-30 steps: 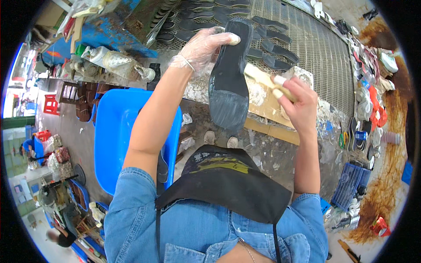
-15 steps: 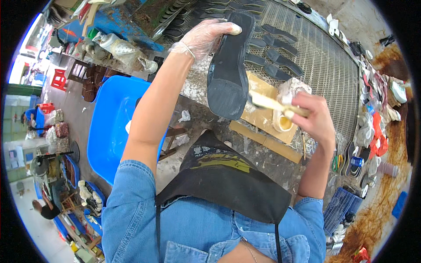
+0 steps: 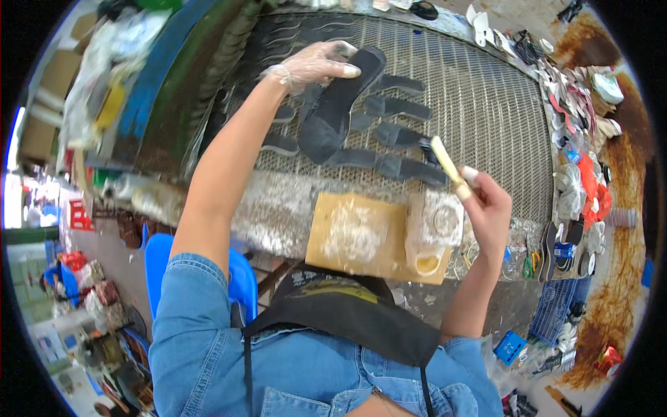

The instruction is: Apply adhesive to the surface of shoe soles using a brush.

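Note:
My left hand (image 3: pixel 313 68), in a thin clear plastic glove, grips the narrower end of a large black shoe sole (image 3: pixel 335 108). It holds the sole tilted over a metal mesh surface (image 3: pixel 486 118), where several dark soles (image 3: pixel 406 108) lie in rows. My right hand (image 3: pixel 488 208) closes around a pale-handled brush (image 3: pixel 447 160), its dark bristles pointing away over the nearest soles. White tips cover some right-hand fingers. Below the brush, a glue-crusted white container (image 3: pixel 425 263) with yellowish liquid stands on a smeared cardboard sheet (image 3: pixel 347 226).
A blue tub (image 3: pixel 243 281) sits below the bench at left. Green scissors (image 3: pixel 531 264), loose soles and scraps crowd the right side. A blue crate (image 3: pixel 552 313) stands lower right. A blue-edged machine housing (image 3: pixel 160 83) rises at the left.
My left hand has carried the sole forward over the mesh and tilted it. The brush has come away from the sole and now points forward. My view has shifted toward the mesh.

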### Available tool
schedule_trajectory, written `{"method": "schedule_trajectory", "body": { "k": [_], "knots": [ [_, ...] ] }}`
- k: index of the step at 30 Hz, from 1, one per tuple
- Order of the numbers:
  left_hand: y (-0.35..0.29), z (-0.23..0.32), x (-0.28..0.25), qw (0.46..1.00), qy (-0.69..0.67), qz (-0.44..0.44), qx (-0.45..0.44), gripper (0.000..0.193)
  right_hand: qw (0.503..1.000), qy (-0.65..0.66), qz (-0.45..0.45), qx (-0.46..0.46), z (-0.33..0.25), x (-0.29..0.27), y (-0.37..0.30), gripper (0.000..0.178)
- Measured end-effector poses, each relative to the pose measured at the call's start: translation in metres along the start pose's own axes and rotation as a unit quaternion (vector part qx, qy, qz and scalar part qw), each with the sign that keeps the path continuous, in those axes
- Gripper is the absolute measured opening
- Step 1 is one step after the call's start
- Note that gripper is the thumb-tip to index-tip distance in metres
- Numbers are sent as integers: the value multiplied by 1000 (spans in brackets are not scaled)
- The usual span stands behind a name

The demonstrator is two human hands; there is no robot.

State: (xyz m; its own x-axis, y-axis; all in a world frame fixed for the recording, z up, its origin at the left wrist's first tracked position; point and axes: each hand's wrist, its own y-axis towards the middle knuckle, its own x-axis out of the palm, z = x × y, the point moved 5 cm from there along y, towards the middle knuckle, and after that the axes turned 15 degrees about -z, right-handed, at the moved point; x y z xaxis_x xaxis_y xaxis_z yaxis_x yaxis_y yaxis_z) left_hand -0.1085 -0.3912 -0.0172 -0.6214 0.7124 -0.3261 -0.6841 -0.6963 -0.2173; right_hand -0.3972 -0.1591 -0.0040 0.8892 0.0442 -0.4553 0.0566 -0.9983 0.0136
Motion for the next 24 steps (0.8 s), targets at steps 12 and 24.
{"method": "schedule_trajectory", "body": {
  "k": [12,24],
  "knots": [
    [403,-135,5,866,490,-57,87,38,974,-182,-47,126,43,98,111,30],
    [460,-238,4,921,383,-63,-20,42,956,-97,-122,250,104,144,124,26]
  ]
}}
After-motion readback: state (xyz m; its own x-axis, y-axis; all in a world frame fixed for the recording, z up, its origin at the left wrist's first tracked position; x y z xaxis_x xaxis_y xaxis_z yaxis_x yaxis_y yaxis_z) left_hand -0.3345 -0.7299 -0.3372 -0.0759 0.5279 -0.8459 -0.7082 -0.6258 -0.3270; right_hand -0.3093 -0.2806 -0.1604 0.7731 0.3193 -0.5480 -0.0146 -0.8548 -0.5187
